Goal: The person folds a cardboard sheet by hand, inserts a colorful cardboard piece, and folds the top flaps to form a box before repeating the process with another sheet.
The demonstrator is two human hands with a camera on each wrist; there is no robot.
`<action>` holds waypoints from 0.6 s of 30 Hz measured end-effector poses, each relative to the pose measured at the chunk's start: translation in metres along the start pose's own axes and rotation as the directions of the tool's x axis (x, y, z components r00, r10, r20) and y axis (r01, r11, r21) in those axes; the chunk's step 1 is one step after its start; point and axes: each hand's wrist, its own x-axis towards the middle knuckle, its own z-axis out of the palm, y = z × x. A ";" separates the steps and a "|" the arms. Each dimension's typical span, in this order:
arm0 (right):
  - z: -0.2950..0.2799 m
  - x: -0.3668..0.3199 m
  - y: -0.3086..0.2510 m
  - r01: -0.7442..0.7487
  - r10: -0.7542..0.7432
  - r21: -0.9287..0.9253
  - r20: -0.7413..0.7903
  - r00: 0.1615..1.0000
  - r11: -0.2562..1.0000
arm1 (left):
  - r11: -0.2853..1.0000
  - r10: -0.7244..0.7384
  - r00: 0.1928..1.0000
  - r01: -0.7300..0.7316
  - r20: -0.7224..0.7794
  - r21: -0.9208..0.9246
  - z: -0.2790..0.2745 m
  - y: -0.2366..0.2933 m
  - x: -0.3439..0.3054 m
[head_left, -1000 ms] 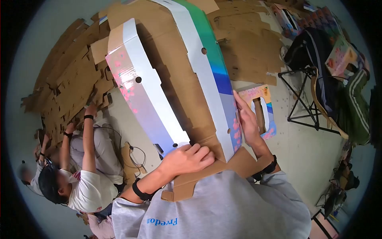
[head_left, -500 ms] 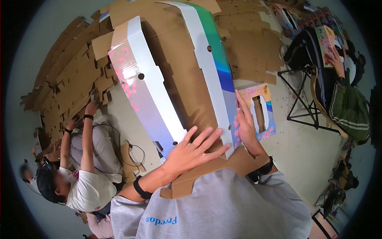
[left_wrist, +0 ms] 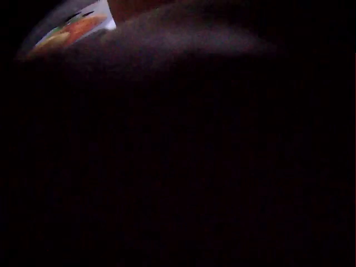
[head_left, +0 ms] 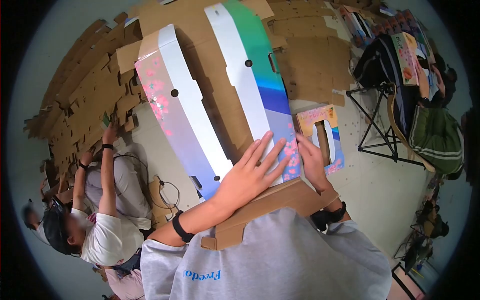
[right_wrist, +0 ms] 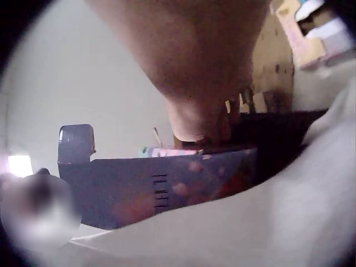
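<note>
While laying the left hand [head_left: 247,176], fingers spread, over the green-and-blue wall [head_left: 272,97] of the cardboard box [head_left: 175,117], bracing its outer side with the right hand [head_left: 312,162], fingers looking straight, thumb pinch impossible to tell. Handling the box just before the torso, with the brown flap [head_left: 280,200] beside the grey sweatshirt [head_left: 300,255]. Probably risking a crease in the notched white strip [head_left: 246,85] by pressing unevenly, or an outward spring by easing support too early.

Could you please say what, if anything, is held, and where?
A multicoloured, oblong cardboard box, steadied at its near right side: left hand atop, right hand outside.
</note>
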 end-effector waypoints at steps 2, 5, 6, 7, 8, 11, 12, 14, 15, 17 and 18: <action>-0.014 -0.018 0.006 -0.057 0.078 -0.265 0.067 0.995 0.962 | 0.987 -0.003 1.000 0.001 -0.008 -0.160 -0.009 -0.012 -0.002; -0.020 -0.044 0.000 -0.050 0.118 -0.375 0.160 0.980 0.926 | 0.933 0.019 0.999 -0.029 -0.031 -0.358 -0.018 -0.033 -0.002; -0.019 -0.051 -0.002 -0.044 0.122 -0.366 0.192 0.974 0.930 | 0.908 0.013 0.999 -0.024 -0.031 -0.418 -0.018 -0.035 -0.002; -0.018 -0.054 -0.001 -0.044 0.108 -0.322 0.184 0.977 0.946 | 0.878 0.009 0.999 -0.023 -0.031 -0.478 -0.018 -0.036 -0.002; -0.017 -0.055 0.001 -0.041 0.092 -0.278 0.173 0.981 0.960 | 0.828 0.003 1.000 -0.009 -0.011 -0.561 -0.020 -0.039 -0.001; -0.019 -0.042 -0.014 0.131 -0.072 -0.355 0.174 0.982 0.926 | 0.550 -0.041 0.996 0.085 0.075 -0.831 -0.034 -0.058 0.003; -0.019 -0.037 -0.022 0.216 -0.147 -0.408 0.195 0.970 0.887 | 0.408 -0.086 0.984 0.176 0.154 -0.896 -0.041 -0.061 0.006; -0.018 -0.033 -0.027 0.171 -0.119 -0.349 0.167 0.979 0.921 | 0.100 -0.147 0.936 0.336 0.320 -0.937 -0.053 -0.069 0.011; -0.017 -0.033 -0.030 0.145 -0.102 -0.316 0.151 0.983 0.937 | 0.164 -0.094 0.965 0.259 0.246 -0.952 -0.051 -0.076 0.008; -0.013 -0.034 -0.041 0.148 -0.133 -0.146 0.110 0.985 0.978 | 0.097 -0.111 0.950 0.301 0.291 -0.949 -0.055 -0.077 0.008; -0.014 -0.033 -0.043 0.148 -0.143 -0.059 0.083 0.986 0.987 | 0.061 -0.113 0.942 0.323 0.315 -0.944 -0.054 -0.075 0.013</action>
